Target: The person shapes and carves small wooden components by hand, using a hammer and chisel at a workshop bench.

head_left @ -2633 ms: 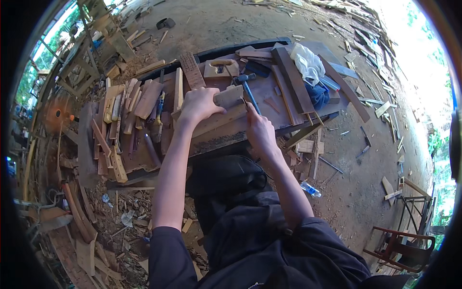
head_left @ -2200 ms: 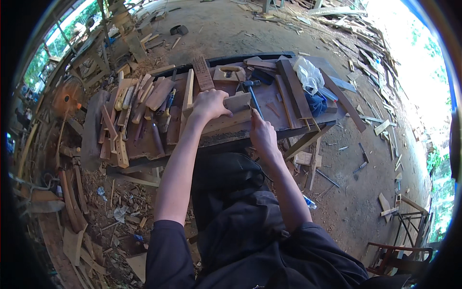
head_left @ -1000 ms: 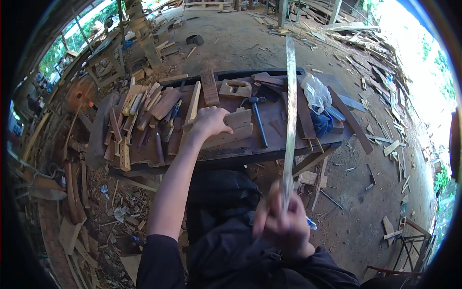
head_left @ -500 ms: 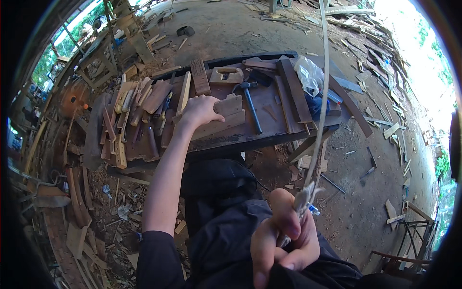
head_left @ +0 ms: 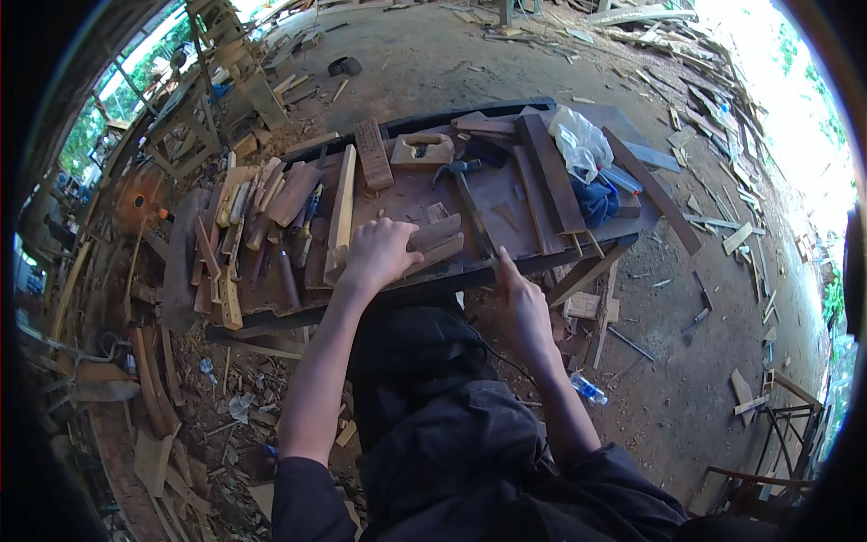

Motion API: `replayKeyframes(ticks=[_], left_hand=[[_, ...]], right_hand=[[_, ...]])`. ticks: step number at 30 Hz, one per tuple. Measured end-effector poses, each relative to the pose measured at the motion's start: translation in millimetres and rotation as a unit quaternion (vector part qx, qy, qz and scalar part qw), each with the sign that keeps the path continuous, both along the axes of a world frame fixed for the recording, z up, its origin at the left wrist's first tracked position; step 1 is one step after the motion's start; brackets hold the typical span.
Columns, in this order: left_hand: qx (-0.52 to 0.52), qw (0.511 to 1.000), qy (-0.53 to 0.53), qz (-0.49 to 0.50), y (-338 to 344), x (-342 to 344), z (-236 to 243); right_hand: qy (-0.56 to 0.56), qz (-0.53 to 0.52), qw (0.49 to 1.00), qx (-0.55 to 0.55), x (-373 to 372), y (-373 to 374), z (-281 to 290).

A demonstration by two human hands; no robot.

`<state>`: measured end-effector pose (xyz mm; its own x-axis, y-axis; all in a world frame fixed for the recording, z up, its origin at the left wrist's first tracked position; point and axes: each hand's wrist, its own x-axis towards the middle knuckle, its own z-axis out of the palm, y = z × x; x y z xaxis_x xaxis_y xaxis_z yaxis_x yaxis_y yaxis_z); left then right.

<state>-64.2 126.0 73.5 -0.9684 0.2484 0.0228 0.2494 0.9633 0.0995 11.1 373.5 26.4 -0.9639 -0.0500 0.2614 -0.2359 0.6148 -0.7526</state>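
My left hand (head_left: 375, 253) is closed around pale wooden pieces (head_left: 433, 244) at the bench's front edge, thumb along their near side. My right hand (head_left: 515, 289) is partly closed at the front edge, just right of them, index finger stretched forward; what it grips is hidden, beside the lower end of a hammer handle (head_left: 474, 217). The hammer's head (head_left: 456, 170) lies farther back. Behind are a wooden hand plane (head_left: 415, 154) and an upright-grained board (head_left: 373, 155).
The bench (head_left: 424, 203) carries chisels and wood offcuts (head_left: 262, 208), a dark beam (head_left: 546, 176) and a plastic bag (head_left: 578, 135). An orange fan (head_left: 140, 203) stands left. Scrap wood (head_left: 158, 379), a bottle (head_left: 587, 387) and a chair (head_left: 750, 479) are on the ground around.
My right hand has moved from low near my lap forward to the bench edge. The long strip it held raised no longer shows clearly. The wooden pieces under my left hand sit slightly lower.
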Motion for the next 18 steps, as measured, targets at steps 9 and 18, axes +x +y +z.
replayKeyframes(ticks=[9, 18], left_hand=[[0.046, 0.998, -0.015, 0.045, 5.0, 37.3, -2.0], [-0.020, 0.999, 0.048, -0.012, 31.2, 30.1, -10.3]], right_hand=[[0.010, 0.065, 0.991, 0.113, 48.1, -5.8, -16.4], [0.016, 0.057, 0.986, 0.157, 35.4, -6.2, -15.3]])
